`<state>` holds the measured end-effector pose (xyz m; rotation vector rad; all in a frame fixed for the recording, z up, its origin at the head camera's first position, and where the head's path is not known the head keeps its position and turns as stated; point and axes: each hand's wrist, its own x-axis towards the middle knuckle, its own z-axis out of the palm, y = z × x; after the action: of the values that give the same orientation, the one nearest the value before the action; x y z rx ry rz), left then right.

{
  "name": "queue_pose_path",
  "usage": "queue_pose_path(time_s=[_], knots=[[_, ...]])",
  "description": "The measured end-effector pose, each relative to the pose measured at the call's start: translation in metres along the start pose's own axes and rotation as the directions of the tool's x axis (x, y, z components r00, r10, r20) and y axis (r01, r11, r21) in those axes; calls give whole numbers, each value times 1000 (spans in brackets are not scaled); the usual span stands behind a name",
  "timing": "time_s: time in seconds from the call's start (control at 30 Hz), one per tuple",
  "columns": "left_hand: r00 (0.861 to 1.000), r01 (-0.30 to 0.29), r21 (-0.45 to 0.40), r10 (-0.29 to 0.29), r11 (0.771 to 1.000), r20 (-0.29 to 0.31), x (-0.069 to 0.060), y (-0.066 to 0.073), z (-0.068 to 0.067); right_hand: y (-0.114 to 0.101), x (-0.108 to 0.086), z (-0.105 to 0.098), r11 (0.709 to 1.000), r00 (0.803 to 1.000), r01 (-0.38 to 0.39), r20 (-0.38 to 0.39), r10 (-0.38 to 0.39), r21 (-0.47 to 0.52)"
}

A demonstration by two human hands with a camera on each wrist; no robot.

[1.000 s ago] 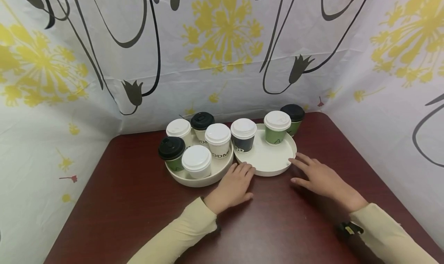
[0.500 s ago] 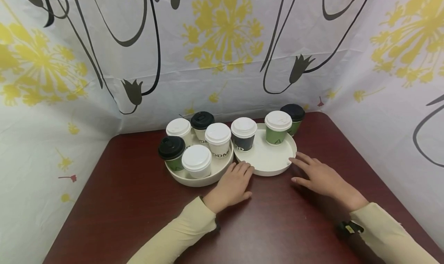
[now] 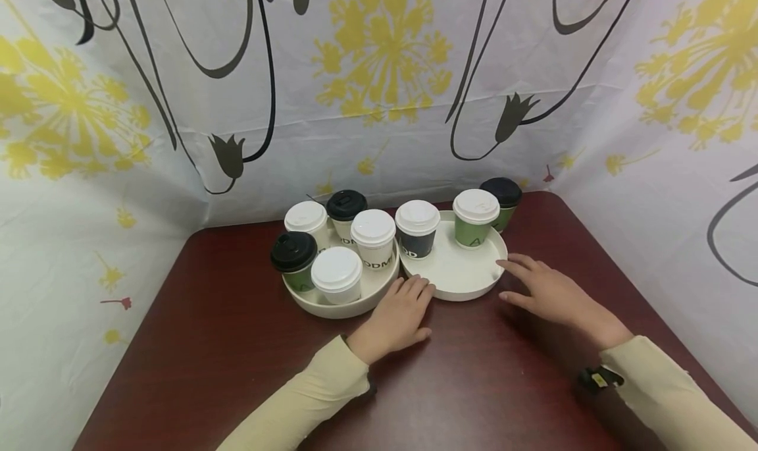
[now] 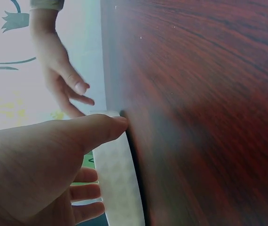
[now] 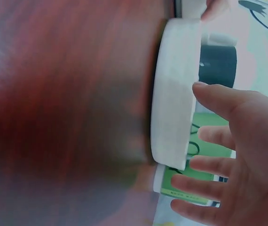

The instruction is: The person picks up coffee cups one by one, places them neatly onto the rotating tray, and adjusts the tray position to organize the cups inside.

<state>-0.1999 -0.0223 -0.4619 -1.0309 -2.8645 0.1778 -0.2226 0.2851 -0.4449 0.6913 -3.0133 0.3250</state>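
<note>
In the head view my left hand lies with relaxed fingers where two round white trays meet, its fingertips at the rim of the right tray. My right hand hovers at that tray's right edge, fingers spread and holding nothing; whether a fingertip touches the rim I cannot tell. On this tray stand a dark-sleeved paper cup and a green paper cup, both white-lidded. The right wrist view shows the tray's side wall beside my thumb and fingers.
The left tray carries several lidded paper cups, such as a green one with a black lid. Behind the right tray stands another black-lidded green cup. A patterned cloth hangs around the dark red table.
My right hand has shifted slightly up and away from me, its fingertips a little higher at the tray's edge. My left hand, the trays and the cups stay almost the same.
</note>
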Motion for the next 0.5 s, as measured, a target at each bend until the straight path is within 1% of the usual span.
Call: queue_pose_path(time_s=[0.13,0.33,0.5], knots=[[1000,0,1,0,1000,10,0,0,-1,7,9,-13,999,999,-32,-19,32,14],[1000,1,-6,-1,1000,23,0,0,-1,16,27,-32,997,994,-81,-72,80,-10],[1000,3,-7,-3,1000,21,0,1,-1,25,42,-47,993,987,-117,-117,114,-21]])
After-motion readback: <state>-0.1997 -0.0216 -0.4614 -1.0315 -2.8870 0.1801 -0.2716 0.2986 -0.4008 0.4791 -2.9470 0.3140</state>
